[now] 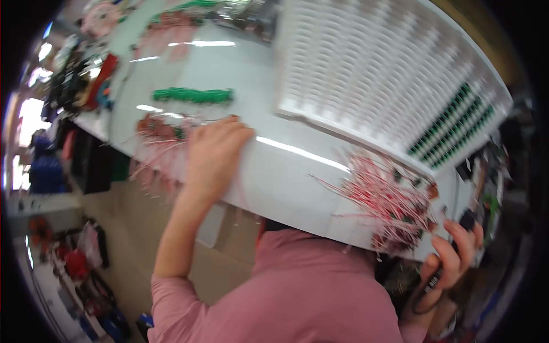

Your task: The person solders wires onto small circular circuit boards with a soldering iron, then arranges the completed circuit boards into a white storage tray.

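View is motion-blurred and tilted; fine detail not resolvable. Left hand (214,157) lies palm-down on the near edge of the white table (286,177), fingers curled over the rim, gripping the edge; fingertips partly hidden behind the rim. Right hand (454,254) sits at the lower right, clenched around a dark, slim handheld tool (440,274); the tool's working end is hidden by fingers and blur, so type can't be told. A dark cord loop hangs below it. Pink sleeves and torso fill the lower centre and hide the table's underside. Table surface: smooth, glossy, w/ strip-light reflections. Just left of the right hand, at the table edge, lies a bundle of thin red-and-white wires (392,203), stiff and fanned out, w/ small dark and green parts mixed in. A second, similar wire bundle (157,143) lies just left of the left hand, overhanging the rim. Beyond it: a green strip of connectors (191,95), long and narrow. Upper right: a large white slotted tray (372,74), ribbed grid, w/ green parts (452,123) filling the slots at one corner. Far end of table holds more pinkish bundles, too blurred to identify. Floor clutter at left is dark and indistinct.
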A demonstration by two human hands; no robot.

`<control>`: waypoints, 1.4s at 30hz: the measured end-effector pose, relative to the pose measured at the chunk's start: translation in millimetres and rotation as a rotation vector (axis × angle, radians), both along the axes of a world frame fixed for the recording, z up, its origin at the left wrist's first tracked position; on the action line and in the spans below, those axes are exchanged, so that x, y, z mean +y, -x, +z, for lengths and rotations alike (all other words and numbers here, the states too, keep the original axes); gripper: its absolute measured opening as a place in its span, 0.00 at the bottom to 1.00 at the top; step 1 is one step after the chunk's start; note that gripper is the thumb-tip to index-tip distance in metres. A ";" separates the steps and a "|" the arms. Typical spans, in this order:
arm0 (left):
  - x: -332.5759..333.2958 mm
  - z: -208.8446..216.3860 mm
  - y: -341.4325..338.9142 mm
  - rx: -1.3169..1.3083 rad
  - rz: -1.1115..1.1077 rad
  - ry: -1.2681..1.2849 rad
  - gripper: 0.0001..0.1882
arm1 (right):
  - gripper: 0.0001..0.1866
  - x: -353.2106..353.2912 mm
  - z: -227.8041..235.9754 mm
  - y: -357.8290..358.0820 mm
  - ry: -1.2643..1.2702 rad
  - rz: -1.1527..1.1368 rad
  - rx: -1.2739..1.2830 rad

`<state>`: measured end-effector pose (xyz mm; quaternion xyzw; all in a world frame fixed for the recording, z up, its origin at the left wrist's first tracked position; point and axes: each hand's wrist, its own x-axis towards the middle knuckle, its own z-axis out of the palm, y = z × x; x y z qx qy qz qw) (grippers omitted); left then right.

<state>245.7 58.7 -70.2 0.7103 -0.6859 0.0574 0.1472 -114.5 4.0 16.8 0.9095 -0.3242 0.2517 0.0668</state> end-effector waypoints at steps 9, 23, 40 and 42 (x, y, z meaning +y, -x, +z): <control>7.4 20.0 25.0 -0.248 0.146 -0.017 0.15 | 0.13 -11.3 -10.3 73.6 0.054 -0.101 -0.057; -25.3 -0.8 9.0 -0.231 0.202 0.065 0.14 | 0.12 -4.2 -9.3 137.0 0.142 -0.177 -0.229; -93.3 9.8 267.2 0.335 -0.220 0.046 0.16 | 0.11 -11.5 1.4 144.6 -0.001 -0.001 -0.142; -88.5 7.2 270.7 0.439 -0.212 -0.083 0.19 | 0.11 -9.7 0.1 146.1 -0.011 -0.046 -0.209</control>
